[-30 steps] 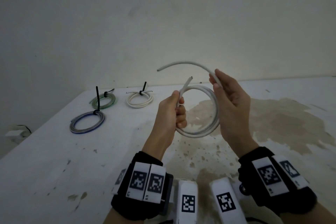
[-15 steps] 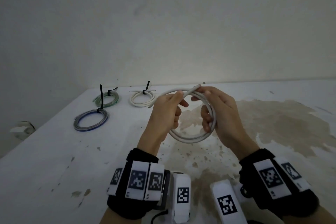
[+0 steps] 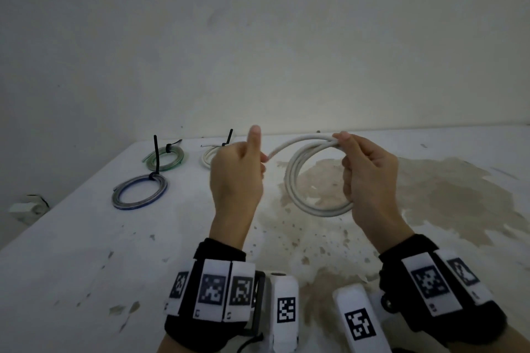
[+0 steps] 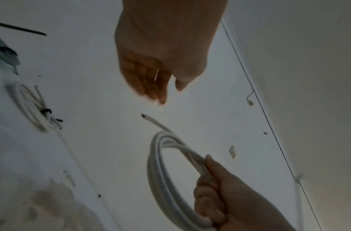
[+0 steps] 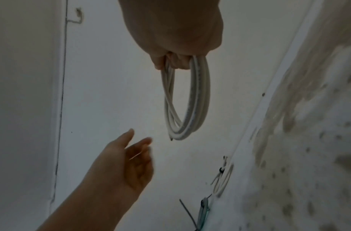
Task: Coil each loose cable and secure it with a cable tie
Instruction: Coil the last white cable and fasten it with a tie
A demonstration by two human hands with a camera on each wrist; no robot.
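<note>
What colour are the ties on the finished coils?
Black; the tie on the blue-edged coil shows best in the head view.

We wear black wrist cuffs (image 3: 441, 292) carrying white tags printed with black square codes, plus white camera housings (image 3: 285, 309) marked alike, hands bare.

Smooth plastic cables over a rough, stained white table

The white cable coil (image 3: 298, 180) has a smooth, faintly glossy plastic jacket; the blue-edged coil (image 3: 139, 192) and the green coil (image 3: 165, 155) look translucent and shiny, bound with matt black plastic ties (image 3: 156, 156); the table (image 3: 86, 252) is matt white, blotched and chipped.
</note>
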